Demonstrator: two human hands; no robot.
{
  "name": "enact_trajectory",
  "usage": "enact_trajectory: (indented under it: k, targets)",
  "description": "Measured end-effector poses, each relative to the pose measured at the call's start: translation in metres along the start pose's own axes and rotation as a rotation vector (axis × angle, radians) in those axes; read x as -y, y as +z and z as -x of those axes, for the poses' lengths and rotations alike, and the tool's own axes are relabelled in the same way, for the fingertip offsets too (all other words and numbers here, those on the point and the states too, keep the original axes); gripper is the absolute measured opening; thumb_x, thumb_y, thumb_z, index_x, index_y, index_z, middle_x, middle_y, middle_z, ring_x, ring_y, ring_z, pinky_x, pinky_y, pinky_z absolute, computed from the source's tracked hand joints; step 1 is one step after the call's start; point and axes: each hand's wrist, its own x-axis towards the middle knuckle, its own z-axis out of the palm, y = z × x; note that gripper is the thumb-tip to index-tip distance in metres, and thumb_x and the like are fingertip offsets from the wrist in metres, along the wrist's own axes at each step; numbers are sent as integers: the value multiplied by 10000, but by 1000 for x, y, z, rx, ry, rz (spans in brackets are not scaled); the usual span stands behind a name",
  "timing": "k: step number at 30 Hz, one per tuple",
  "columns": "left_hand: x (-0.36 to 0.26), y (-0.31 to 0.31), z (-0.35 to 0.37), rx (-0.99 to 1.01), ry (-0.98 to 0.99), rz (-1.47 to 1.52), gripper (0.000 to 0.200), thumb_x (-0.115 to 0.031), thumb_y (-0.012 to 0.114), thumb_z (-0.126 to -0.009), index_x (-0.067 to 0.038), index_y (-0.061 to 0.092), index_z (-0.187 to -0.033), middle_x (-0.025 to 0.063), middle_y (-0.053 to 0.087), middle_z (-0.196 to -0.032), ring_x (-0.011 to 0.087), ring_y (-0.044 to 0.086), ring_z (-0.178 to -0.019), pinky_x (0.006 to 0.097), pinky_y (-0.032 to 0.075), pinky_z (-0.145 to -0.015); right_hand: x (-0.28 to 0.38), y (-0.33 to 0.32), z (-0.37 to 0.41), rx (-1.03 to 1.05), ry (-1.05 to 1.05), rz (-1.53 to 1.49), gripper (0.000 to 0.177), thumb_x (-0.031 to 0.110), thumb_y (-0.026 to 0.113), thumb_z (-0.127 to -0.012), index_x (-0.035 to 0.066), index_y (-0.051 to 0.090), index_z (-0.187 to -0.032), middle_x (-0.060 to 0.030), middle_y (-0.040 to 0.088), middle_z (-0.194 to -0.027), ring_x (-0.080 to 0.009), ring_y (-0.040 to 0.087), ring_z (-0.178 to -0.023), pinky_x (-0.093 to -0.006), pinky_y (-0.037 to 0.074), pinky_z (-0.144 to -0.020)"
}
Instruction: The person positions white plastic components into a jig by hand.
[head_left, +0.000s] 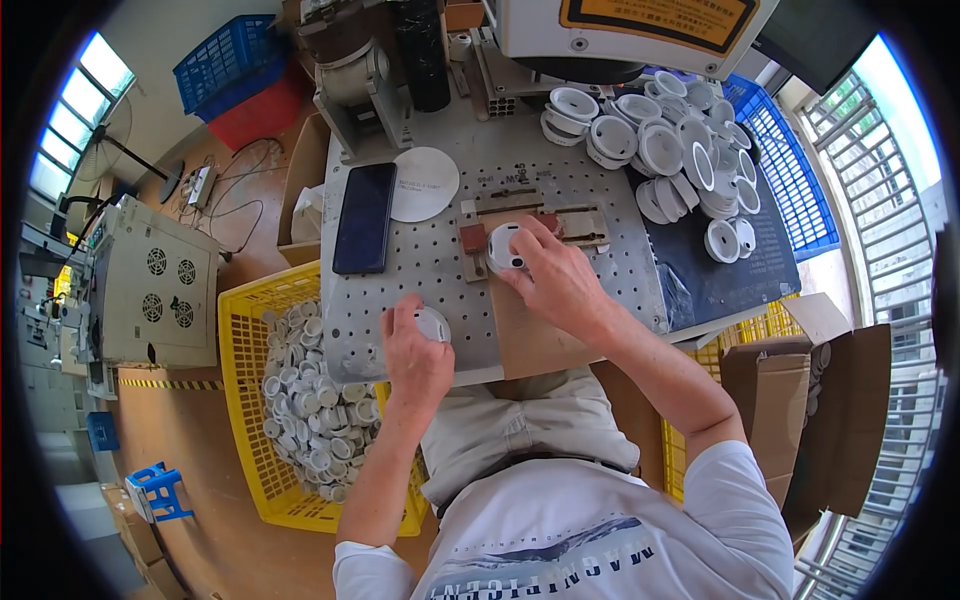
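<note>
My right hand [562,280] pinches a white round cap [503,246] with small dark holes in its face. This cap sits at the left end of a metal fixture [590,226] with reddish blocks, on the perforated metal worktable [460,340]. Near the table's front edge, my left hand [415,362] has its fingers closed round another white round cap [433,324]. A sheet of brown cardboard [535,335] lies below my right hand and hangs over the edge. Whether the right cap touches the fixture is hard to see.
Stacked white round parts [660,150] cover the table's right rear. A phone [364,218] and a white disc [424,184] lie at left. White machine housing [640,30] overhangs the back. Yellow crate [243,400] with white parts stands left; a cardboard box [765,400] stands right.
</note>
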Motion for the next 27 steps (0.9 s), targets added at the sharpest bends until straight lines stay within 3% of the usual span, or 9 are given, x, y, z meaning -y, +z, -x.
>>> enact_trajectory:
  k: [12,16,18,21,27]
  targets:
    - [3,1,2,37,27,-48,163,67,682,-535,70,640,-693,216,532,-1184,416,520,-1022,471,443,-873,-5,8,-17,-22,27,95,360,159,706,-855,-12,481,-1079,-307,462,-1391,-460,666,-817,-497,556,-699]
    - [-3,-4,-2,-6,-1,-18,204,109,643,-515,83,609,-715,194,561,-1122,407,541,-995,477,448,-862,-2,3,-5,-91,-22,122,379,190,719,-854,-7,482,-1075,-277,465,-1390,-430,676,-799,-479,560,-681]
    - [-3,-2,0,-3,-23,-8,194,106,648,-518,77,616,-707,192,558,-1136,411,535,-1006,473,455,-855,3,-3,5,-240,62,95,404,241,750,-835,6,498,-1045,-216,507,-1293,-383,675,-769,-451,561,-651]
    - [0,3,3,-3,-30,-5,183,108,645,-524,88,611,-703,192,552,-1144,409,532,-1013,471,452,-863,-7,3,6,-296,153,95,423,278,780,-807,19,517,-1012,-163,515,-1161,-348,658,-747,-431,556,-624]
    - [-2,-2,1,0,42,-35,177,115,619,-543,108,602,-719,198,558,-1132,408,531,-1009,464,447,-873,-6,10,11,-359,174,100,404,277,788,-802,33,516,-974,-156,516,-1110,-342,641,-756,-422,546,-623]
